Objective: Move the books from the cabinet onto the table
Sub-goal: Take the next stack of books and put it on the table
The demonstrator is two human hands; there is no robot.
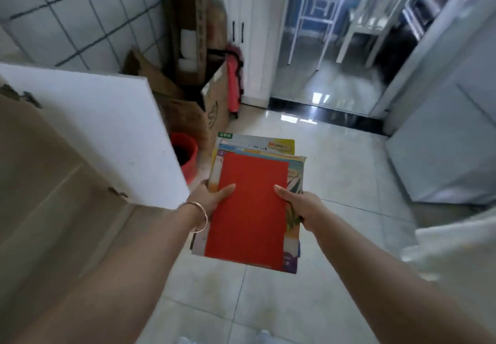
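Two hands carry our stack of books (249, 206), left hand (214, 196) and right hand (300, 204) gripping opposite edges to keep it level above the floor (335, 182).

Matt red paper cover (249, 209), glossy floor tiles (335, 161), brown cardboard box (214, 107).

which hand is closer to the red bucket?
Left. The left hand grips the book stack's left edge, just right of the red bucket; the right hand is across the stack.

Home utility corner: white tiled wall (67, 13), glossy floor tiles (335, 182), cardboard boxes (212, 107), red bucket (185, 153), white cabinet (252, 35), open doorway beyond.
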